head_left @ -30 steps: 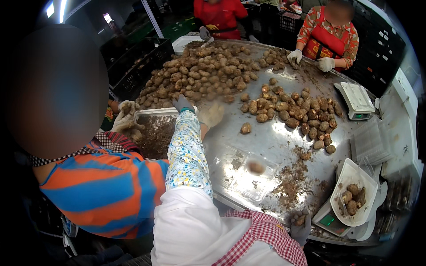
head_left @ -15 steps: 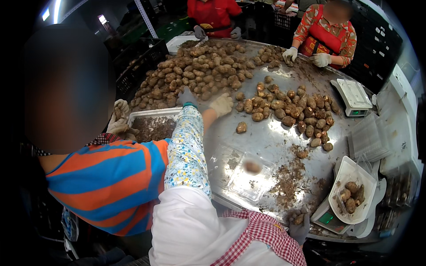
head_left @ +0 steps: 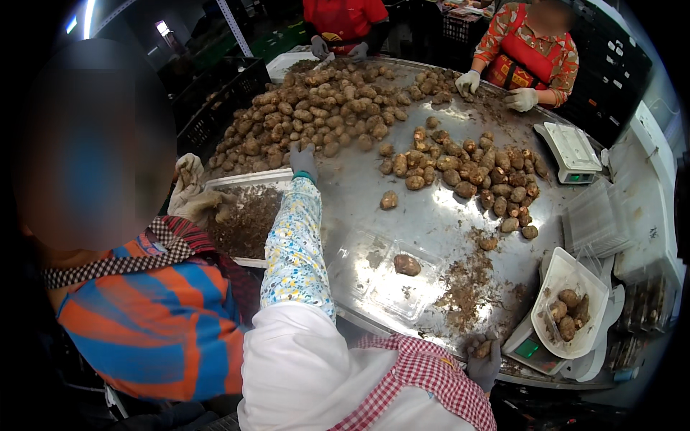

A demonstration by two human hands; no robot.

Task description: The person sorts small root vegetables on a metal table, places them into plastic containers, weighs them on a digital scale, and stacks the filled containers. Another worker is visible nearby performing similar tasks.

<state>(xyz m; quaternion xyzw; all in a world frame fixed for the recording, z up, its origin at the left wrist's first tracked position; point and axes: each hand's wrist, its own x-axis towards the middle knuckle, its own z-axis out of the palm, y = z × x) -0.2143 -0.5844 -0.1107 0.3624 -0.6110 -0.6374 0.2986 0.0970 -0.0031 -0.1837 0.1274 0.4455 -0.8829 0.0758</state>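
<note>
My left hand [head_left: 303,159], in a grey glove, reaches to the near edge of a big heap of brown taro corms [head_left: 316,108]. Its fingers look curled, and whatever they hold is hidden. Low at the right, my right hand [head_left: 484,365], also grey-gloved, is closed around a taro corm [head_left: 482,350]. Between my arms, a clear plastic box [head_left: 410,305] lies on the metal table [head_left: 359,208] with a single taro corm [head_left: 407,265] at its far side. A smaller group of taro corms [head_left: 467,169] spreads beyond it, some with pale cut ends.
A scale [head_left: 528,350] bears a white tray [head_left: 583,337] with several corms; clear boxes [head_left: 596,219] and another scale [head_left: 571,154] stand behind. At left a co-worker's gloved hands [head_left: 194,197] are over a dirt-filled tray [head_left: 269,179]. Two people work across the table.
The blurred corm over the clear box now shows sharply there. My left hand has drawn slightly nearer with curled fingers. The left co-worker's extended hand has pulled back to the tray.
</note>
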